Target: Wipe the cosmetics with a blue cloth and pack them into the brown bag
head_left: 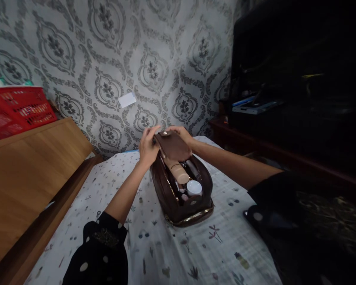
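Note:
A dark brown cosmetic bag [206, 174] stands unzipped on the patterned cloth. My left hand [148, 147] is closed around the far left edge of its flap [173, 145]. At the far right, my right hand [182, 134] grips the same flap, and some of its fingers are hidden behind it. Inside the bag lies a beige tube [179, 173], beside a round jar with a white lid [194, 188]. Several smaller items sit around them, partly in shadow. A gold zipper [195, 216] runs along the bag's near end.
White cloth with small printed plants [154, 253] covers the surface. A wooden board [32, 174] slants along the left, with a red plastic basket [20, 109] above it. Patterned wallpaper [154, 67] rises behind. On the right is a large dark screen [299, 59] over dark furniture [255, 144].

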The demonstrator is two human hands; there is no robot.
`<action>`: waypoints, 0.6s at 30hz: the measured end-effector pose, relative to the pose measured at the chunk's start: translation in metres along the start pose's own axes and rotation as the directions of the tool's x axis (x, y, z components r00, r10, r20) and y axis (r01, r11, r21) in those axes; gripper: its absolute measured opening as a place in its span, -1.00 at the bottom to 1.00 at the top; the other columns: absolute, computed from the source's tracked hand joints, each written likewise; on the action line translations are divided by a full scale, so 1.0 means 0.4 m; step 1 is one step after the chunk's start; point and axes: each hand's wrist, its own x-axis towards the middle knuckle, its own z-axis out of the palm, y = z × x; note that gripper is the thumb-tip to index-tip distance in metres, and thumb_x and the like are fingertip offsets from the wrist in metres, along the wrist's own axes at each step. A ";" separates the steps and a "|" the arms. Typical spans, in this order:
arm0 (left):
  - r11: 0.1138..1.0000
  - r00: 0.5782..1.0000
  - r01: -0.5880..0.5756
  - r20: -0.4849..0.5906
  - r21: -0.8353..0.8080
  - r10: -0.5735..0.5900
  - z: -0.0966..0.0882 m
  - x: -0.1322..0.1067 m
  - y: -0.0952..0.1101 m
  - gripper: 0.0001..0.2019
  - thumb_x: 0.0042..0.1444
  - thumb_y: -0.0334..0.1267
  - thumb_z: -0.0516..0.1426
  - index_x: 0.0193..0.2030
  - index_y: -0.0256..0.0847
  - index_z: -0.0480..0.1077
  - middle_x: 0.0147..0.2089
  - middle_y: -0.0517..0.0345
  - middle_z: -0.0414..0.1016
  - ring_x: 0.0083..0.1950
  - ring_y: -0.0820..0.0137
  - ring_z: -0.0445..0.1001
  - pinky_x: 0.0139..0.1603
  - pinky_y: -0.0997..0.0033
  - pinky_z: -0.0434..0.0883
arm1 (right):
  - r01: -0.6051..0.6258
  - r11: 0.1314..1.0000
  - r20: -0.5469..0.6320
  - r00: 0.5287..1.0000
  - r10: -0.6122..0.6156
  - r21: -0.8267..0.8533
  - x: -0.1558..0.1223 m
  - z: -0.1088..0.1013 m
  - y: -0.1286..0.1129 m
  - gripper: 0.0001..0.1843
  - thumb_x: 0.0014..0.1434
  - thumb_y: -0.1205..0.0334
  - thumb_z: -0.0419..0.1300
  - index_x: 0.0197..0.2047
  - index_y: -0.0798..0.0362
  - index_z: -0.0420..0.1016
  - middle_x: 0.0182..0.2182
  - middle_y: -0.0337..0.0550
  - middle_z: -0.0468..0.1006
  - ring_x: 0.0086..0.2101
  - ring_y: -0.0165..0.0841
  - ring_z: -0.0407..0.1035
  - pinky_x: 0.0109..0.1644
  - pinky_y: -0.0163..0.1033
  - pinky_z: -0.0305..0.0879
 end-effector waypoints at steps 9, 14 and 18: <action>0.949 0.971 -0.207 0.165 0.236 0.171 -0.005 -0.065 0.048 -0.55 0.25 -0.46 -0.01 0.14 0.04 0.49 -0.01 0.07 0.43 0.05 0.23 0.36 0.07 0.29 0.33 | -0.051 0.999 0.028 0.998 0.051 0.001 -0.052 -0.031 -0.005 -0.86 -0.15 0.41 0.38 -0.44 0.10 0.55 -0.48 -0.25 0.60 -0.36 -0.31 0.45 -0.22 -0.28 0.37; 0.926 0.962 -0.245 0.192 0.288 0.194 -0.013 -0.084 0.049 -0.59 0.29 -0.38 0.00 0.14 0.09 0.49 -0.01 0.11 0.44 0.04 0.25 0.35 0.03 0.33 0.34 | -0.009 0.994 -0.048 0.999 0.004 -0.105 -0.112 -0.036 -0.001 -0.85 0.04 0.39 0.31 -0.27 0.05 0.63 -0.27 -0.19 0.67 -0.12 -0.20 0.49 0.00 -0.20 0.38; 0.917 0.955 -0.258 0.226 0.304 0.194 -0.022 -0.094 0.050 -0.63 0.32 -0.32 0.00 0.15 0.09 0.48 0.01 0.12 0.44 0.05 0.25 0.35 0.03 0.33 0.34 | -0.008 0.972 -0.126 0.992 -0.023 -0.236 -0.174 -0.039 -0.009 -0.84 0.21 0.31 0.21 -0.25 0.03 0.65 -0.14 -0.12 0.66 0.00 -0.14 0.46 0.15 -0.10 0.31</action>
